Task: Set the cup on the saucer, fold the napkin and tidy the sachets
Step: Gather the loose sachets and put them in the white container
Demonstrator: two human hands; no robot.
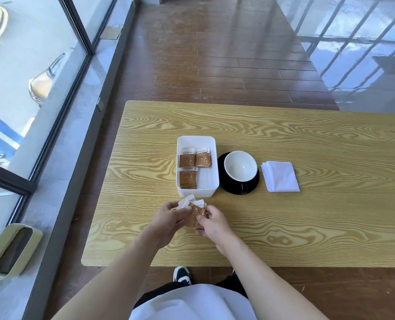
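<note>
A white-lined black cup (240, 168) rests on a black saucer (224, 181) at the table's middle. To its right lies a folded white napkin (280, 176), flat on the wood. Left of the cup stands a white tray (211, 144) with several brown sachets (187, 159) laid inside. Just in front of the tray, my left hand (168, 218) and my right hand (211, 221) together grip a small bunch of brown sachets (195, 210) above the table.
The wooden table (307, 227) stands beside a glass window wall on the left. A pale green bin (11, 250) sits on the floor by the window. My shoe (181, 274) shows under the table's near edge.
</note>
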